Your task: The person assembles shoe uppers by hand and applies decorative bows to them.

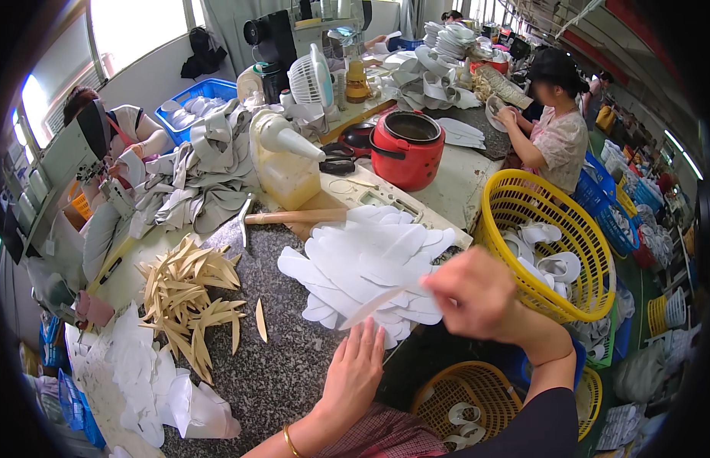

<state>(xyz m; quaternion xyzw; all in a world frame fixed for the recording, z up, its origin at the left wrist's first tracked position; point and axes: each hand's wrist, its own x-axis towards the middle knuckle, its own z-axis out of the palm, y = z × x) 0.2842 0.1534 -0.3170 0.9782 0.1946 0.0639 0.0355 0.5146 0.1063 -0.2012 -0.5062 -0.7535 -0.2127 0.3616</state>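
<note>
My right hand (477, 294), slightly smeared by motion, pinches one end of a thin white sole-shaped piece (375, 304) that slants down to the left. My left hand (353, 375) is stretched out below it, fingers straight, fingertips at or just under the piece's lower end; I cannot tell whether they touch. Behind both hands lies a pile of similar white pieces (347, 256) on a speckled stone slab (275, 389). To the left are a heap of tan pointed strips (187, 298) and one loose strip (261, 320). A wooden-handled hammer (294, 217) rests behind the pile.
A plastic bottle with a cone spout (290, 164) and a red pot (406, 156) stand behind. A yellow basket (496, 229) with white shoe parts is at right, another (439, 382) below. Grey pieces (198, 172) lie left. Co-workers sit at far left and far right.
</note>
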